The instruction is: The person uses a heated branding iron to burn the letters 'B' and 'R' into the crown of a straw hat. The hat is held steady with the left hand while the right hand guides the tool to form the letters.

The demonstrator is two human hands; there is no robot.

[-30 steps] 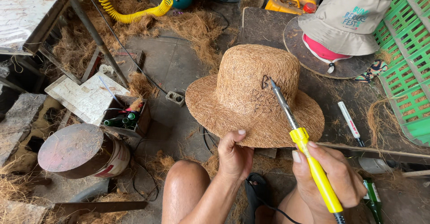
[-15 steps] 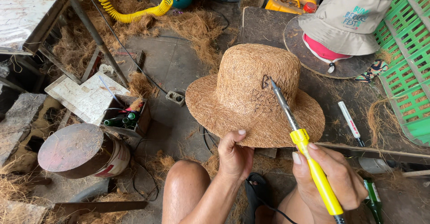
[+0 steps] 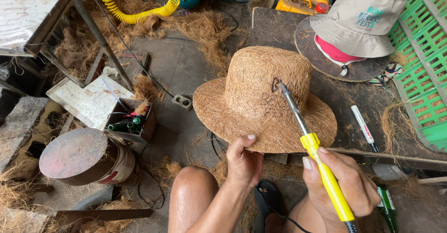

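A brown hat of coconut fibre sits in the middle of the view, tilted toward me. My left hand grips its near brim from below, thumb on top. My right hand holds a yellow-handled soldering iron like a pen. Its metal tip touches the side of the hat's crown, where dark burnt lines show. My bare knees are at the bottom edge.
A beige bucket hat rests on a round dark board at the back right, beside a green plastic crate. A white marker lies right of the fibre hat. Left: a lidded tin, a small box of bottles, a yellow coiled hose, loose fibre.
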